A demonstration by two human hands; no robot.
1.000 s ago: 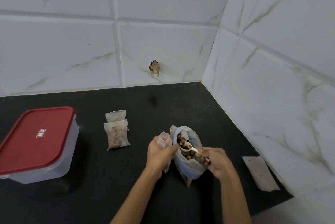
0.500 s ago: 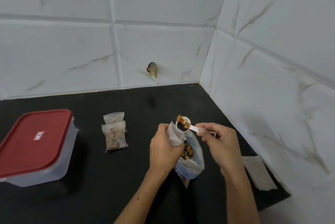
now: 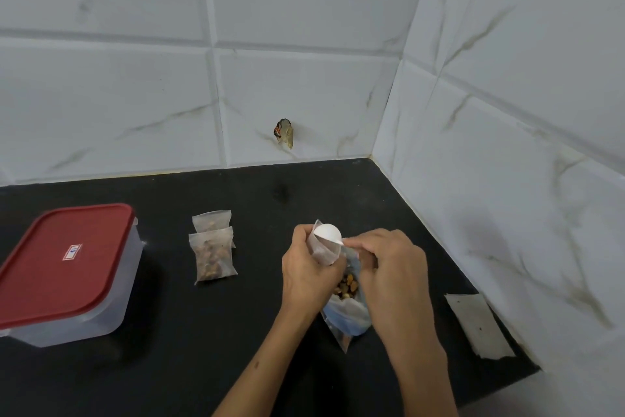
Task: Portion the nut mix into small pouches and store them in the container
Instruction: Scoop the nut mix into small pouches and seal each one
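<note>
Head view. Left hand (image 3: 306, 273) grips a small translucent pouch (image 3: 324, 249) by its side, fingers curled round it, mouth upward. Right hand (image 3: 389, 263) pinches the handle of a white measuring spoon (image 3: 327, 233); the spoon's bowl is turned over at the pouch mouth, its rounded back facing the camera. Directly below and between both hands stands the open bag of nut mix (image 3: 346, 301), brown and yellow nuts visible inside, its lower corner resting on the black countertop (image 3: 203, 349). Two filled pouches (image 3: 213, 256) lie overlapping on the countertop, near and left of the left hand. Farther left, well apart from both hands, sits the clear container (image 3: 84, 298) with its red lid (image 3: 64, 257) closed. Right of the right hand, beside the marble-tiled wall (image 3: 507, 146), lies a flat empty pouch (image 3: 478, 325). A small torn wrapper (image 3: 284, 132) clings to the rear wall beyond the hands.
</note>
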